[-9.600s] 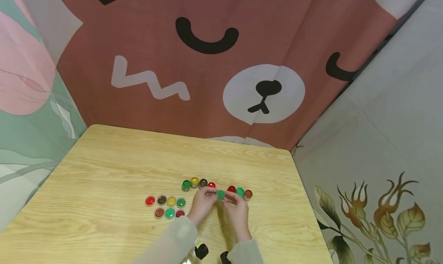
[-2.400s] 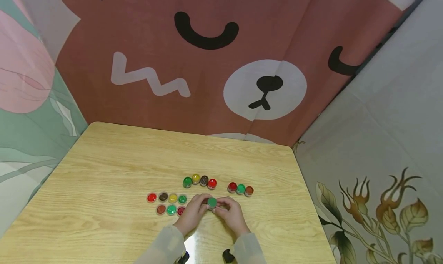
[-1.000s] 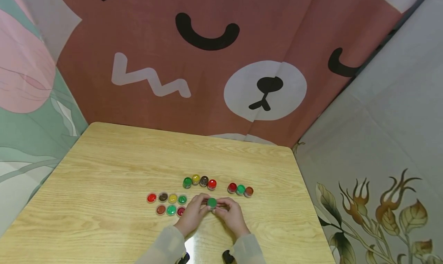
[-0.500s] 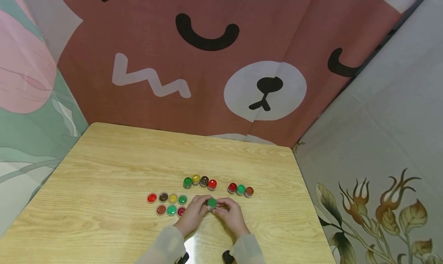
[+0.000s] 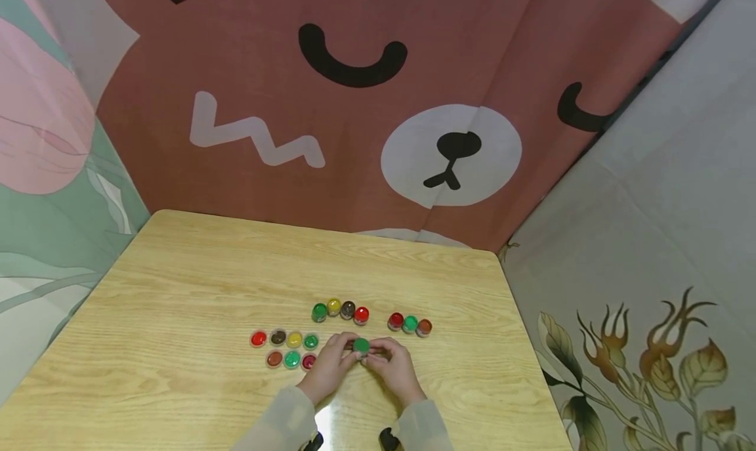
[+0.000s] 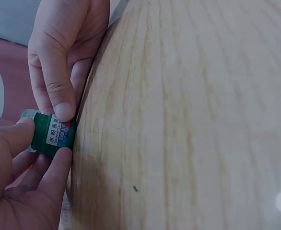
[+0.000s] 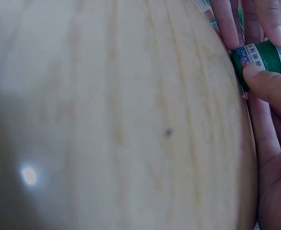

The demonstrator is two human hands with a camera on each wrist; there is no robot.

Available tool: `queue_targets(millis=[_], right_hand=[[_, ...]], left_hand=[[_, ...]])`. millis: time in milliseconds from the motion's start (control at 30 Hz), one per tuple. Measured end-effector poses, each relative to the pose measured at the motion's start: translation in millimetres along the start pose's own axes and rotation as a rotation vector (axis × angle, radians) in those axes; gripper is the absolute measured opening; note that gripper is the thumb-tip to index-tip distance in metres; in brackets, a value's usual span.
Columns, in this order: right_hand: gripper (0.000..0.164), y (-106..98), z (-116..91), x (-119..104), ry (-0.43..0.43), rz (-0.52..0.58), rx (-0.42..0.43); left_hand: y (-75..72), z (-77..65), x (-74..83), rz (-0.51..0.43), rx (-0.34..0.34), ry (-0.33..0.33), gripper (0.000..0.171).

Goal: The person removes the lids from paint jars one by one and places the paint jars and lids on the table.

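Observation:
Between both hands, a small green gouache paint jar (image 5: 362,346) stands upright on the table, its round green top facing up in the head view. The left hand (image 5: 331,365) grips it from the left, thumb near the clear rim of the cap (image 6: 29,115) and fingertips low on the body. From the other side the right hand (image 5: 394,367) holds the body, thumb pressed on the printed label (image 7: 251,55). Just left of the hands lie flat round lids with paint inside; the dark red lid (image 5: 308,361) is closest and partly covered by the left hand.
Behind the hands stand several open paint jars: one group with a red jar (image 5: 361,315) at its right end, another with a dark red jar (image 5: 396,320). Two rows of lids include a yellow lid (image 5: 294,339). Printed curtains border the wooden table (image 5: 195,274).
Since the earliest frame, both hands have come nearer the body and slightly left with the green jar, which now stands lower. Over the last second they have stayed almost still around it.

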State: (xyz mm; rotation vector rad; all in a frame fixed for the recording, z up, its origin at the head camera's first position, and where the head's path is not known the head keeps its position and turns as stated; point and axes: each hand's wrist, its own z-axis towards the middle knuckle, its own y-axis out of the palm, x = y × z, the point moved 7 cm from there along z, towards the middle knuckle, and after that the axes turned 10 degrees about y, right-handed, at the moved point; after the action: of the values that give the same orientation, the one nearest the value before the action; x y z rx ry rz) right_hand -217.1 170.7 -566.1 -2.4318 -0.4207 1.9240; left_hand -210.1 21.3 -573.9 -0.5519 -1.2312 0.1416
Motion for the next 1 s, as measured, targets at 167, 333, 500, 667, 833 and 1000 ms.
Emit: queue_targets(millis=[167, 333, 500, 667, 833, 1000], right_hand=[[0.026, 1, 1, -1, -0.003, -0.011, -0.014], [0.025, 0, 8, 8, 0.002, -0.033, -0.019], [0.026, -2, 18, 30, 0.0, -0.037, -0.003], [0.027, -1, 16, 30, -0.015, -0.005, -0.009], [0.031, 0, 16, 31, -0.03, 0.0, 0.0], [0.036, 2, 16, 30, -0.018, -0.009, 0.012]], left_hand=[[-3.1, 0.6, -5.1, -0.026, -0.001, -0.007, 0.043], [-9.1, 5.1, -6.6, -0.044, -0.015, 0.023, 0.041], [-17.1, 14.2, 0.5, -0.024, -0.069, 0.057, 0.037], [-18.5, 22.5, 8.8, 0.0, -0.155, 0.134, 0.029], [-16.1, 28.7, 15.7, 0.08, -0.24, 0.172, 0.027], [-14.6, 35.3, 25.8, 0.144, -0.293, 0.204, 0.025]])
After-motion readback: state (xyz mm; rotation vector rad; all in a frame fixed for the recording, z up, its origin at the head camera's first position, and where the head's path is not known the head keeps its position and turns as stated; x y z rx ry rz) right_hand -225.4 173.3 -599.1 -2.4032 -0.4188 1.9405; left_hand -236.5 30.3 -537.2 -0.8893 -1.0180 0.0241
